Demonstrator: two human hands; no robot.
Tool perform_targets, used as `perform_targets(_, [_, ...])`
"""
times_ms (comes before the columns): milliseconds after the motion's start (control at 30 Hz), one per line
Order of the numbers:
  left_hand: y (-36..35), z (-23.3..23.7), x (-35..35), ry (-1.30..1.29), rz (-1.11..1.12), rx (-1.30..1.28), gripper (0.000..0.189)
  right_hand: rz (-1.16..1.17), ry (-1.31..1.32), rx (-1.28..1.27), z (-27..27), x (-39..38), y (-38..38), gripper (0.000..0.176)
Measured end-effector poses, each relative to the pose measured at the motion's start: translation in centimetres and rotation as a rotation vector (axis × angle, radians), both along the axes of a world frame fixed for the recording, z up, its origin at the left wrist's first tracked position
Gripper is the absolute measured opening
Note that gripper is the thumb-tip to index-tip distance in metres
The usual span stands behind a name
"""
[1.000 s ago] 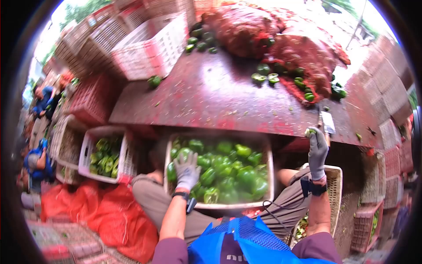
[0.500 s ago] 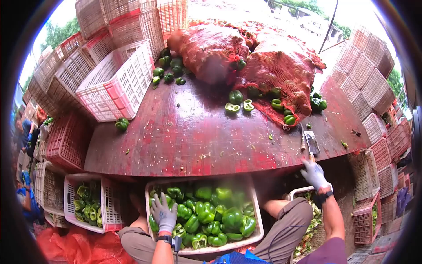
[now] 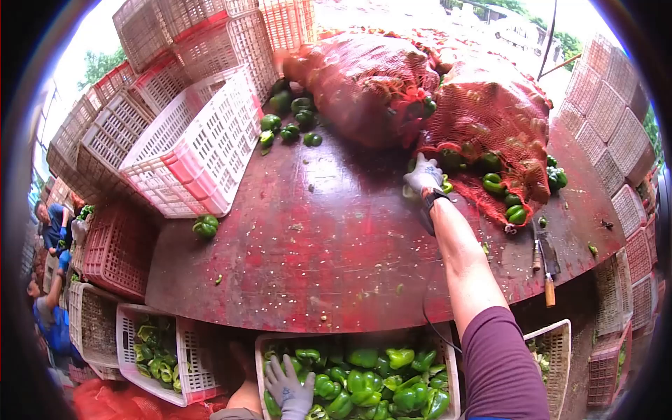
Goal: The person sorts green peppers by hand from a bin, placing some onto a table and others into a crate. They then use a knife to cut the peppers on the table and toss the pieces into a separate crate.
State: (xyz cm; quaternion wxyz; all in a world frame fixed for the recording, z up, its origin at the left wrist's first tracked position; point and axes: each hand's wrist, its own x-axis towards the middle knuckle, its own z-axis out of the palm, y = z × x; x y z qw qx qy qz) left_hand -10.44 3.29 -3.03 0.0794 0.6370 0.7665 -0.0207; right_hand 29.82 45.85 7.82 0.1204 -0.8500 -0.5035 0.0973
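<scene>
My left hand (image 3: 288, 386), gloved in grey, lies with fingers spread on the green bell peppers (image 3: 364, 385) that fill a white crate (image 3: 456, 371) before me. Across the table my right hand (image 3: 423, 175), also gloved, curls over a whole green bell pepper (image 3: 411, 166), which it mostly covers. A cut pepper half (image 3: 447, 185) shows beside that hand, and another is partly hidden under it. Just behind is a red mesh sack (image 3: 490, 112) with peppers spilling from its mouth. A cleaver (image 3: 549, 262) and a narrow knife (image 3: 537, 252) lie at the table's right edge.
The red table (image 3: 301, 252) carries scattered seeds and scraps. A second mesh sack (image 3: 371, 84) and a white crate (image 3: 199, 150) stand on it. Cut peppers fill a crate (image 3: 183, 350) at lower left. Stacked crates rise on both sides. Two people (image 3: 52, 280) work at far left.
My right hand has left the cleaver's handle and reached forward to the pepper by the sack. My left hand stays on the crate's peppers. The camera view has shifted.
</scene>
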Motion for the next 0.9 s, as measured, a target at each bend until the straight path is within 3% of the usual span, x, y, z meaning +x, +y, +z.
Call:
perform_targets(100, [0.1,-0.3,0.1,0.012,0.018,0.029,0.089,0.057,0.057,0.053,-0.7,0.6,-1.2,0.079])
perform_targets(167, [0.0,-0.4,0.2,0.001,0.027,0.051,0.087,0.022,0.997,0.365,-3.5,3.9,-1.6,0.077])
perform_targets(200, [-0.1,-0.4,0.2,-0.004,0.020,0.067,0.087,0.062,1.186,0.577,-6.0,6.8,-0.5,0.068])
perform_targets(233, [-0.2,-0.4,0.0,-0.006,0.011,0.085,0.086,0.004,1.340,0.648,-3.6,6.8,-3.3,0.062])
perform_targets(300, [-0.2,-0.6,-0.1,-0.015,0.009,0.111,0.086,0.122,1.555,0.609,-1.4,8.5,-6.0,0.052])
perform_targets(367, [-0.5,-0.6,-0.1,-0.042,0.024,0.122,0.084,0.247,1.554,0.498,-1.1,8.7,-8.7,0.043])
perform_targets(400, [-0.7,-0.7,0.0,-0.066,0.027,0.112,0.084,0.369,1.504,0.595,-3.2,8.9,-9.2,0.025])
perform_targets(467, [-0.8,-0.1,-0.4,-0.111,0.034,0.111,0.083,0.520,1.575,0.668,-4.7,6.6,-12.0,0.014])
perform_targets(533, [-1.8,2.0,0.4,-0.130,0.028,0.230,0.083,0.571,1.717,0.514,-2.6,2.3,-18.6,0.029])
perform_targets(567, [-2.1,4.1,1.6,-0.153,0.034,0.295,0.082,0.575,1.692,0.434,-0.5,-0.3,-22.9,0.048])
perform_targets(633, [-2.1,5.7,3.2,-0.648,-0.033,0.427,0.082,0.591,1.633,0.274,3.9,-5.6,-31.6,0.086])
perform_targets(700, [-2.7,10.2,6.1,-1.569,0.061,0.251,0.083,0.622,1.624,0.238,4.4,-10.7,-38.2,0.081])
perform_targets(767, [-4.7,15.4,7.9,-1.980,0.127,0.041,0.086,0.572,1.802,0.116,4.2,-14.7,-43.2,0.075])
perform_targets(833, [-4.8,14.1,8.5,-1.755,0.051,0.289,0.082,0.552,1.734,0.178,3.2,-17.6,-46.5,0.068])
perform_targets(900, [-6.0,13.6,7.7,-1.773,0.109,0.170,0.089,0.436,1.779,0.027,3.9,-18.1,-48.5,0.064])
